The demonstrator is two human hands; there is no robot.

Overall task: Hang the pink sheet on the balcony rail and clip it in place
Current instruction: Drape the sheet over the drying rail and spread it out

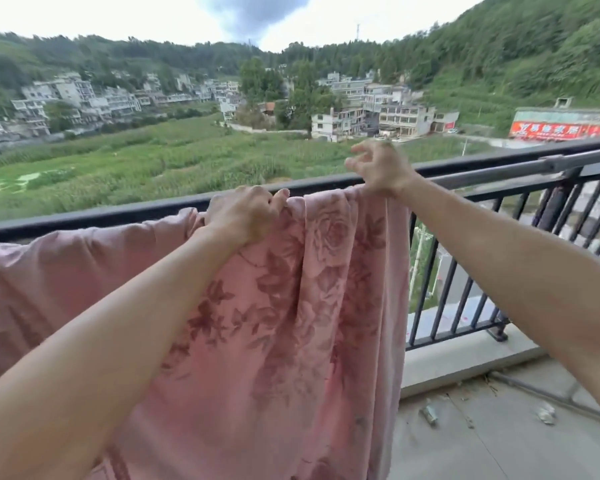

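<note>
The pink sheet (291, 306) hangs draped over the balcony rail (84, 220) and covers its left stretch. The left hand (246, 213) grips the sheet's top fold on the rail. Just to the right, the right hand (378, 168) hovers above the sheet's right edge, fingers loosely spread and holding nothing.

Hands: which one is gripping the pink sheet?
The left hand, fingers curled on the pink sheet at the rail; the right hand holds nothing, fingers loose above it.
</note>
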